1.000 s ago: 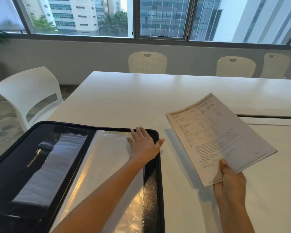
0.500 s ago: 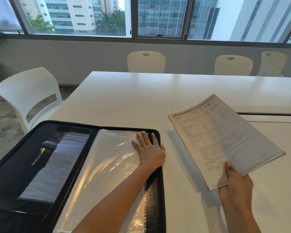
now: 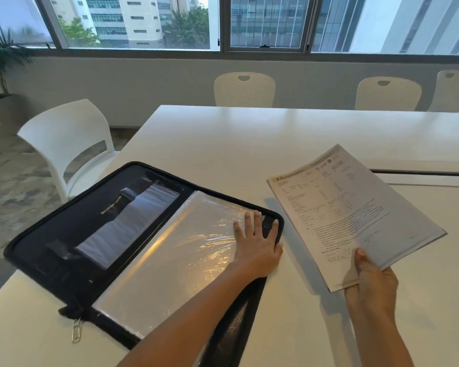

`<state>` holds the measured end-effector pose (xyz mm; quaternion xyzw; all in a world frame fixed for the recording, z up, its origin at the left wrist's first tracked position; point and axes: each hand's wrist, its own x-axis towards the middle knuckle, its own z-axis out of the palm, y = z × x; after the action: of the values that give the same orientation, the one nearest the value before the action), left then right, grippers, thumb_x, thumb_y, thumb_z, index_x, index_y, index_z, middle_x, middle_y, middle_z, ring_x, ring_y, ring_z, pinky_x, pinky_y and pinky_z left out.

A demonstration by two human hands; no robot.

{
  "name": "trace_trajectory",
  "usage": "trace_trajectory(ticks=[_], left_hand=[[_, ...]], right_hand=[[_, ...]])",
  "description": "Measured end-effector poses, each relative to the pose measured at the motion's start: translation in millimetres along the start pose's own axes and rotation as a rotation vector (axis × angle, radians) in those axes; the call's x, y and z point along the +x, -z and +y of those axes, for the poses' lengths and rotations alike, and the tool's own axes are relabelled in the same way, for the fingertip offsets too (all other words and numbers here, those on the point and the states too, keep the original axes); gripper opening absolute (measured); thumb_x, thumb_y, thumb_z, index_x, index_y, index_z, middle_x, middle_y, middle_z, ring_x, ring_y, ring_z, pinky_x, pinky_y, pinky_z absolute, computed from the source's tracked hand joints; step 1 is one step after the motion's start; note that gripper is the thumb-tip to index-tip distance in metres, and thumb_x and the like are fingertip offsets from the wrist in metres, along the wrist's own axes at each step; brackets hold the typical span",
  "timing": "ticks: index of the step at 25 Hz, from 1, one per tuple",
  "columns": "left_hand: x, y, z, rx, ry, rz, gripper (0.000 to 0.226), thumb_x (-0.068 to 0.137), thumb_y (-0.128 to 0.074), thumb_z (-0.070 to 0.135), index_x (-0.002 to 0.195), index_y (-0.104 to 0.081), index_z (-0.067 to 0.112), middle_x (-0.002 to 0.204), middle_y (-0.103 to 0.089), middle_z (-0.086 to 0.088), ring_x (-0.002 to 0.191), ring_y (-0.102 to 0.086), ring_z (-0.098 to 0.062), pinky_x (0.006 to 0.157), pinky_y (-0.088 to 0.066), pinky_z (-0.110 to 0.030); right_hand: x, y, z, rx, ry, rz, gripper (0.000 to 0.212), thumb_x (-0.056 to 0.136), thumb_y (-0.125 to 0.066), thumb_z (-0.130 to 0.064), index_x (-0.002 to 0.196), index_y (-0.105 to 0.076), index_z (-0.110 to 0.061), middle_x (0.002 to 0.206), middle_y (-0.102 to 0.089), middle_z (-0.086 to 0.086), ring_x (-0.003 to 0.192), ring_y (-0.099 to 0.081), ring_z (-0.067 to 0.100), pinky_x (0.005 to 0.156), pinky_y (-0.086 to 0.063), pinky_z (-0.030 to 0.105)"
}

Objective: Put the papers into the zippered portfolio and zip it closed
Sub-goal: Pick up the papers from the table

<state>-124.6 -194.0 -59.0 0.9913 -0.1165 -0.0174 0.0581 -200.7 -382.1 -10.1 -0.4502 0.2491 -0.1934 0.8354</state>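
From my remote feed I saw the black zippered portfolio [image 3: 64, 234] lying open flat on the white table [image 3: 236, 144], its long axis running from near-left to far-right, the spine angled away toward the window. The clear plastic sleeves [image 3: 175, 258] filled its right half, and the zip pull [image 3: 76, 333] hung off the near corner onto the table. The left hand [image 3: 257, 245] lay palm down, fingers spread flat, on the far right corner of the sleeves, gripping nothing. The right hand [image 3: 374, 282] pinched the papers [image 3: 353, 210] at their near edge, thumb on top and fingers beneath. The stack was held above the table to the right of the portfolio, apart from it, printed side up, its long axis pointing away and slightly left, header end farthest from me. White chairs [image 3: 244, 88] stood along the far side
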Motion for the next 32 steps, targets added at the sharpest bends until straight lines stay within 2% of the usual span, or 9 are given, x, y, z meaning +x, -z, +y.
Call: trace_trajectory(ticks=[9, 14, 16, 18, 20, 22, 25, 28, 32], left_hand=[[-92, 16, -14, -0.014, -0.378, -0.075, 0.058, 0.097, -0.012, 0.056, 0.150, 0.006, 0.040, 0.158, 0.019, -0.009, 0.141, 0.029, -0.028, 0.110, 0.020, -0.057], [-155, 29, -32, -0.128, -0.571, -0.124, 0.057, 0.097, -0.034, 0.053, 0.149, -0.011, 0.046, 0.162, 0.004, 0.000, 0.146, 0.018, -0.019, 0.112, 0.021, -0.047], [-163, 35, -37, -0.309, -0.525, -0.088, 0.052, 0.095, -0.039, 0.054, 0.145, -0.029, 0.044, 0.159, -0.020, 0.008, 0.147, -0.004, -0.011, 0.118, 0.005, -0.045], [-155, 42, -33, -0.498, -0.372, 0.087, 0.045, 0.094, -0.041, 0.056, 0.135, -0.046, 0.038, 0.143, -0.047, 0.014, 0.134, -0.036, -0.002, 0.115, -0.023, -0.042], [-136, 49, -32, -0.397, -0.115, 0.282, 0.047, 0.091, -0.040, 0.064, 0.124, -0.054, 0.033, 0.128, -0.057, 0.012, 0.116, -0.050, -0.006, 0.103, -0.038, -0.039], [-117, 54, -33, -0.117, 0.117, 0.240, 0.069, 0.082, -0.030, 0.080, 0.118, -0.053, 0.025, 0.120, -0.053, 0.002, 0.109, -0.048, -0.016, 0.095, -0.041, -0.038], [-100, 54, -37, 0.058, 0.231, 0.045, 0.087, 0.074, -0.027, 0.088, 0.117, -0.051, 0.017, 0.117, -0.048, -0.006, 0.108, -0.044, -0.024, 0.093, -0.040, -0.043], [-94, 53, -40, -0.004, 0.204, 0.017, 0.056, 0.085, -0.039, 0.071, 0.109, -0.056, 0.022, 0.112, -0.052, -0.002, 0.106, -0.047, -0.021, 0.094, -0.037, -0.043], [-92, 63, -53, -0.314, 0.215, 0.047, 0.024, 0.095, -0.049, 0.042, 0.092, -0.066, 0.026, 0.092, -0.062, 0.010, 0.088, -0.054, -0.009, 0.099, -0.034, -0.045]], right_hand=[[-19, -8, 9, 0.021, -0.024, -0.040, 0.023, 0.092, -0.058, -0.009, 0.102, -0.068, -0.028, 0.106, -0.073, -0.003, 0.096, -0.069, 0.017, 0.072, -0.061, 0.035], [-38, 0, 19, 0.012, -0.049, -0.039, 0.023, 0.092, -0.059, -0.012, 0.099, -0.068, -0.031, 0.097, -0.075, -0.008, 0.090, -0.070, 0.015, 0.065, -0.061, 0.030], [-42, 1, 21, 0.010, -0.060, -0.063, 0.023, 0.092, -0.059, -0.014, 0.101, -0.068, -0.033, 0.093, -0.076, -0.011, 0.087, -0.071, 0.014, 0.062, -0.061, 0.029], [-42, 2, 21, -0.005, -0.062, -0.055, 0.024, 0.091, -0.060, -0.016, 0.109, -0.066, -0.030, 0.097, -0.075, -0.010, 0.088, -0.071, 0.015, 0.062, -0.061, 0.030], [-43, 6, 21, -0.014, -0.054, -0.045, 0.027, 0.091, -0.061, -0.016, 0.114, -0.065, -0.029, 0.101, -0.074, -0.007, 0.091, -0.070, 0.017, 0.064, -0.061, 0.031], [-45, 10, 21, -0.011, -0.042, -0.035, 0.023, 0.091, -0.061, -0.016, 0.106, -0.068, -0.031, 0.103, -0.074, -0.005, 0.094, -0.069, 0.018, 0.070, -0.061, 0.036], [-46, 18, 17, -0.011, -0.031, -0.001, 0.022, 0.091, -0.060, -0.014, 0.098, -0.070, -0.032, 0.103, -0.074, -0.003, 0.096, -0.069, 0.018, 0.075, -0.060, 0.040], [-44, 23, 10, -0.017, -0.009, 0.028, 0.023, 0.092, -0.058, -0.010, 0.096, -0.069, -0.029, 0.102, -0.073, -0.003, 0.094, -0.068, 0.017, 0.073, -0.060, 0.037], [-43, 33, 3, -0.066, -0.002, 0.001, 0.023, 0.091, -0.059, -0.013, 0.089, -0.072, -0.032, 0.094, -0.076, -0.009, 0.082, -0.072, 0.011, 0.061, -0.061, 0.030]])
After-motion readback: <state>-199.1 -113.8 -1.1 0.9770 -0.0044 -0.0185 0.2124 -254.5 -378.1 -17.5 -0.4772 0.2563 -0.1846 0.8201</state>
